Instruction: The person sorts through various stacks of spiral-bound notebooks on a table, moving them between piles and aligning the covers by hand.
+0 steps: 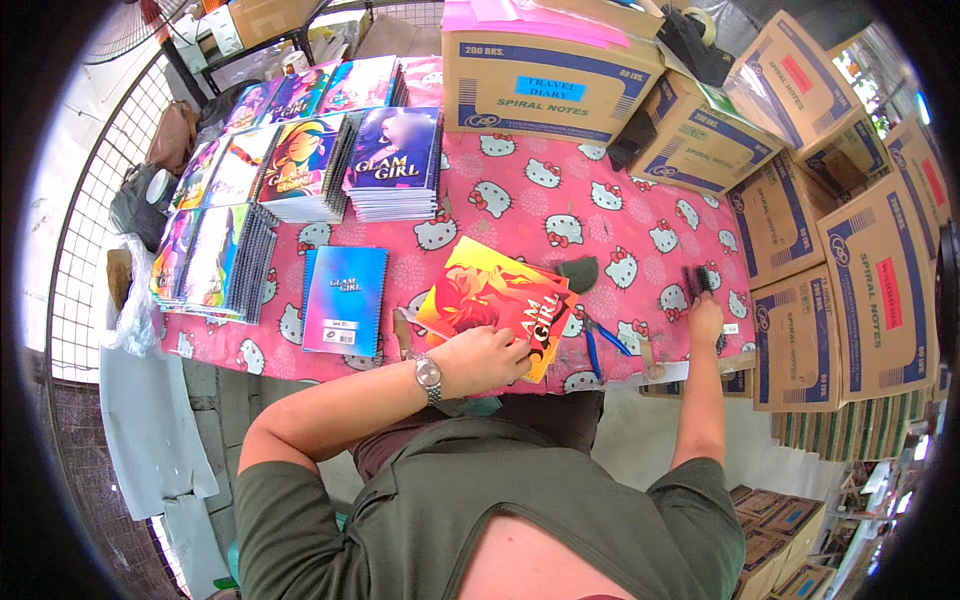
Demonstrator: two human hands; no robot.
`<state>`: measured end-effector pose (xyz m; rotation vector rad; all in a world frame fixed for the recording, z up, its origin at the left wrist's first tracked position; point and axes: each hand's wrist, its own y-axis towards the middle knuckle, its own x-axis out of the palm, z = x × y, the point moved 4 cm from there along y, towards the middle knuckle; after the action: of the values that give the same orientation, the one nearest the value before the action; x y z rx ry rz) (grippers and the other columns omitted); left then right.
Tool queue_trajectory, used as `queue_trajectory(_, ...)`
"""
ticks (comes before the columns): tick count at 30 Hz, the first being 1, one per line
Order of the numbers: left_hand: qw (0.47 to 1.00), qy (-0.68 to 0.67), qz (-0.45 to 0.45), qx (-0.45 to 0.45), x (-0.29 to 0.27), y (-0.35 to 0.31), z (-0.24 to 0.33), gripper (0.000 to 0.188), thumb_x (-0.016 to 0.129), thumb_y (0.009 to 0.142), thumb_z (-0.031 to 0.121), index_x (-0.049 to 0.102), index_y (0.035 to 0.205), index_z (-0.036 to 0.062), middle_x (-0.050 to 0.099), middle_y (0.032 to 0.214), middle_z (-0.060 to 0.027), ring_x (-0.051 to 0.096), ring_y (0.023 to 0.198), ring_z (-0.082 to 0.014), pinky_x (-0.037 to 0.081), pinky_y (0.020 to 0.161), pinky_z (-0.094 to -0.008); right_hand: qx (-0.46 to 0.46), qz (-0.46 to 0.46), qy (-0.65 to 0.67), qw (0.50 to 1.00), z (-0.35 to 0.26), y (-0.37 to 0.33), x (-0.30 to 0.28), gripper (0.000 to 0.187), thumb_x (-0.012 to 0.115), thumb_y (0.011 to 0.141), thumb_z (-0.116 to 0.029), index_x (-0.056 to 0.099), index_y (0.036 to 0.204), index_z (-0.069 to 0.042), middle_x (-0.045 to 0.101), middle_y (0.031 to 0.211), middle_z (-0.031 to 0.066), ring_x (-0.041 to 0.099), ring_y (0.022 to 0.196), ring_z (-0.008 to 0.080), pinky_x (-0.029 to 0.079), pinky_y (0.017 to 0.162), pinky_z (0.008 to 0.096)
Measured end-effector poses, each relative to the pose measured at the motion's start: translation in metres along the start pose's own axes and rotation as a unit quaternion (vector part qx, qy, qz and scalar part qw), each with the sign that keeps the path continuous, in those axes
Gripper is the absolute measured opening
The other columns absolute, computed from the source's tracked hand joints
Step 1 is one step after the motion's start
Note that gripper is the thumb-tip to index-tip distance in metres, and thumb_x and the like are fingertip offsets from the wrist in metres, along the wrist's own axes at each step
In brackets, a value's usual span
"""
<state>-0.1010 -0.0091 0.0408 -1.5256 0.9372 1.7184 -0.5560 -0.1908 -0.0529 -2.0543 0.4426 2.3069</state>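
Observation:
My left hand (488, 362), wearing a watch (429, 376), lies with bent fingers over the lower edge of fanned yellow and orange notebook covers (470, 290). Its fingers look closed on that edge, though their tips are partly hidden. Over at the right edge of the table, my right hand (707, 315) has its fingers around black spiral binding coils (695, 284). Blue-handled pliers (606, 345) lie between my hands. A dark green flat piece (578, 274) sits just beyond the covers. To the left is a blue and pink spiral notebook (345, 300), lying flat.
Stacks of spiral notebooks (392, 165) fill the table's far left. Cardboard cartons (550, 90) stand at the back, and more cartons (865, 290) pile up along the right. A black tape dispenser (690, 45) sits on one. A patterned pink cloth (490, 200) covers the table.

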Motion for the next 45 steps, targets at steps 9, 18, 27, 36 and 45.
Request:
queue_trajectory(9, 0.995, -0.062, -0.035, -0.076, -0.075, 0.009, -0.017, 0.029, 0.061, 0.083, 0.016, 0.062, 0.111, 0.0069, 0.063, 0.092, -0.0071, 0.067, 0.084, -0.0229, 0.054, 0.072, -0.0397, -0.110, -0.031, 0.528, 0.842, -0.125, -0.078, -0.137, 0.030, 0.056, 0.095, -0.009, 0.067, 0.123, -0.004, 0.069, 0.116, 0.0137, 0.063, 0.109, 0.0202, 0.048, 0.095, 0.0324)
queue_trajectory(18, 0.962, -0.032, 0.220, -0.157, -0.084, 0.043, -0.029, 0.024, 0.069, 0.078, 0.018, 0.058, 0.096, 0.0070, 0.061, 0.093, -0.0080, 0.060, 0.094, -0.0263, 0.045, 0.089, -0.0417, -0.286, -0.026, 0.553, 0.782, -0.195, -0.149, -0.204, 0.027, 0.067, 0.090, -0.005, 0.071, 0.117, -0.006, 0.063, 0.098, 0.0074, 0.061, 0.091, 0.0184, 0.049, 0.079, 0.0285)
queue_trajectory(27, 0.960, -0.095, 0.232, -0.121, -0.086, 0.032, -0.028, 0.028, 0.074, 0.079, 0.027, 0.062, 0.098, 0.0105, 0.065, 0.095, -0.0055, 0.062, 0.095, -0.0244, 0.044, 0.090, -0.0410, -0.317, -0.027, 0.553, 0.770, -0.198, -0.155, -0.221, 0.029, 0.067, 0.087, 0.002, 0.073, 0.113, -0.009, 0.060, 0.098, 0.0068, 0.059, 0.087, 0.0183, 0.048, 0.075, 0.0280)
queue_trajectory(36, 0.958, -0.105, 0.233, -0.132, -0.085, 0.032, -0.030, 0.025, 0.074, 0.079, 0.028, 0.065, 0.098, 0.0133, 0.066, 0.094, -0.0015, 0.061, 0.094, -0.0220, 0.042, 0.090, -0.0405, -0.281, -0.009, 0.563, 0.777, -0.198, -0.174, -0.217, 0.026, 0.066, 0.089, 0.000, 0.071, 0.114, -0.007, 0.060, 0.095, 0.0083, 0.060, 0.086, 0.0190, 0.048, 0.073, 0.0277)
queue_trajectory(45, 0.968, 0.035, 0.228, -0.097, -0.069, 0.045, -0.009, 0.026, 0.065, 0.081, 0.019, 0.062, 0.107, 0.0165, 0.062, 0.104, 0.0002, 0.059, 0.104, -0.0197, 0.038, 0.106, -0.0449, -0.233, -0.063, 0.517, 0.821, -0.200, -0.180, -0.227, 0.036, 0.064, 0.092, -0.002, 0.056, 0.127, -0.002, 0.062, 0.100, 0.0151, 0.061, 0.087, 0.0209, 0.051, 0.070, 0.0347)
